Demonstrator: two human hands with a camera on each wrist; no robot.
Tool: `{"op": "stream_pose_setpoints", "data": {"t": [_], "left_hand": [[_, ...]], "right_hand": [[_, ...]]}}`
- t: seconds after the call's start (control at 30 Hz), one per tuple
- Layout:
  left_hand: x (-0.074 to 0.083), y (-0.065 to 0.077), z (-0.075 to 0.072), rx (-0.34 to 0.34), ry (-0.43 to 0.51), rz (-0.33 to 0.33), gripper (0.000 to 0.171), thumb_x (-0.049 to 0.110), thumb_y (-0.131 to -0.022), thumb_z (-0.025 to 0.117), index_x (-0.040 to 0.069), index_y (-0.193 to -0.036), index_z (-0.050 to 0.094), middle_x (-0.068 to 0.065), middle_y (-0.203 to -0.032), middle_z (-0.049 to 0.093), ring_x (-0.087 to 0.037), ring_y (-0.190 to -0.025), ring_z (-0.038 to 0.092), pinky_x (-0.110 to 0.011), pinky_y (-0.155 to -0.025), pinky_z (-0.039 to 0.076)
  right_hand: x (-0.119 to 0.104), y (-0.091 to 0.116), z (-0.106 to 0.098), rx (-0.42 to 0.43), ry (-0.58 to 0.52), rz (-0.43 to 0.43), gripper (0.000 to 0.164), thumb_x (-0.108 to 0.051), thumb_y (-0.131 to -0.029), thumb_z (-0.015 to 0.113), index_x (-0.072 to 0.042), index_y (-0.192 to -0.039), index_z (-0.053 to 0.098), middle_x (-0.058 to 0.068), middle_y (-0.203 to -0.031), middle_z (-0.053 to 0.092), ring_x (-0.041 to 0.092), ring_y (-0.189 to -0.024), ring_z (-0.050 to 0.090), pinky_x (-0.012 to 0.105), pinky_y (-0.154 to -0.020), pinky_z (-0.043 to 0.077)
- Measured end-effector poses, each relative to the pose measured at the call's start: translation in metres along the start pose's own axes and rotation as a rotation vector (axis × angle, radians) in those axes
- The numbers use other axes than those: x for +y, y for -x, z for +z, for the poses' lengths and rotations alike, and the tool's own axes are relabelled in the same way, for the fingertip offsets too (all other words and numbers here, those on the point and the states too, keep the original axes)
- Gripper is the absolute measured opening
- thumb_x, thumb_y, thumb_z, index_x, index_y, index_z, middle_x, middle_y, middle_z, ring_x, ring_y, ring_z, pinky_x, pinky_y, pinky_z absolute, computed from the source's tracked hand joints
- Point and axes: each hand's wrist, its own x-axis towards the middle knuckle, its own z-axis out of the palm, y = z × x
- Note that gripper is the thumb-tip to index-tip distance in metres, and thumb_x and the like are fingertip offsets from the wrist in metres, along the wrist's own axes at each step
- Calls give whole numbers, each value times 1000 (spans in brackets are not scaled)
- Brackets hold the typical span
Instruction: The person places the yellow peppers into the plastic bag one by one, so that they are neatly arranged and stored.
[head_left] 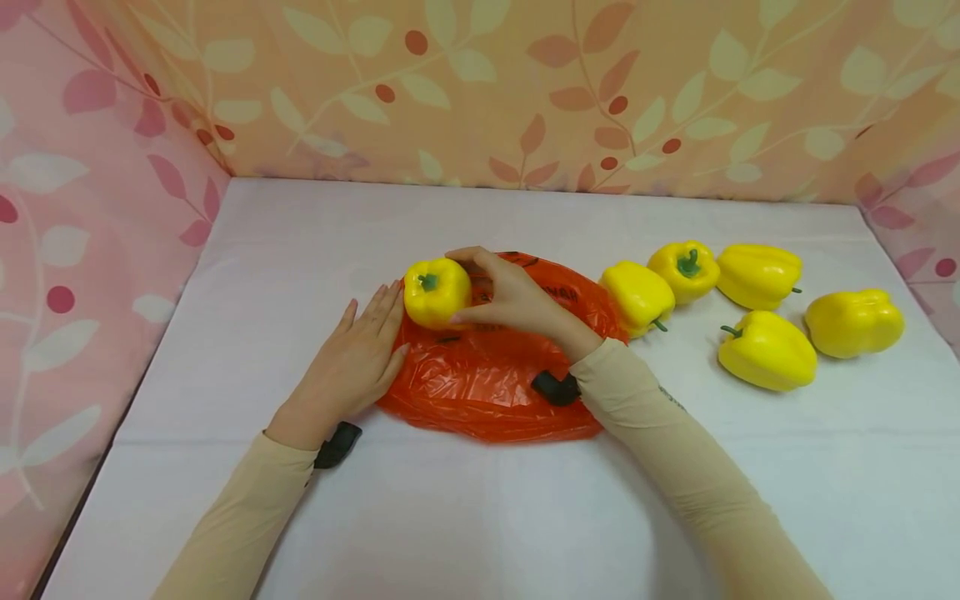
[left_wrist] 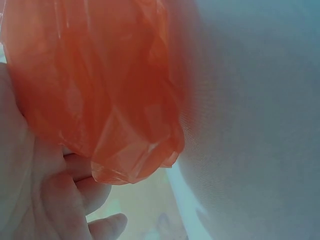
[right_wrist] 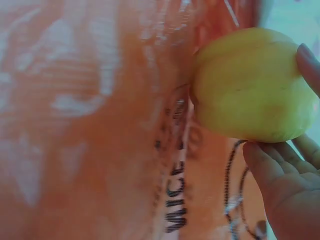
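Pepper (head_left: 435, 302) sits gripped between right fingers (head_left: 474, 255) and thumb (head_left: 476, 314), left fingers (head_left: 381, 310) extended beside it.

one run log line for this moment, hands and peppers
right hand: holds yellow pepper at red bag | left hand: touches bag's left side | five other yellow peppers: to bag's right

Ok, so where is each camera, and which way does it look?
Head: on the head, facing forward and down at left hand, right hand, sleeves, red bag, yellow peppers.
Left wrist: on that wrist, facing the left hand and bag.
Right wrist: on that wrist, facing the right hand and held pepper.
Head and right wrist share the held pepper.
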Motion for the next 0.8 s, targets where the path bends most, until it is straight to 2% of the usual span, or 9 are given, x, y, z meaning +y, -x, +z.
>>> {"op": "stream_pose_setpoints", "data": {"t": [0.23,0.57,0.8], "left_hand": [[1,-1,0,-2,9,-6,66,24,-98,45,-8,-147,15,-21,-154,15,-33,-142,13,-54,-112,11],[0,-1,0,-12,1,-11,67,25,-98,45,-8,-147,14,-21,-154,14,-33,-142,13,-54,-112,11],[0,0,0,-16,8,-17,67,25,-98,45,-7,-148,13,-20,-155,13,-32,-142,12,-53,-112,10]], "right_hand": [[4,0,2,16,100,49,74,-20,-76,80,-9,-139,41,2,-137,48,14,-123,47,29,-101,39],[3,4,0,22,102,36,81,-21,-73,82,-7,-141,39,4,-137,47,15,-122,47,29,-100,41],[-6,7,-2,40,170,50,75,-24,-76,80,-7,-139,42,4,-136,49,15,-122,48,30,-101,40]]}}
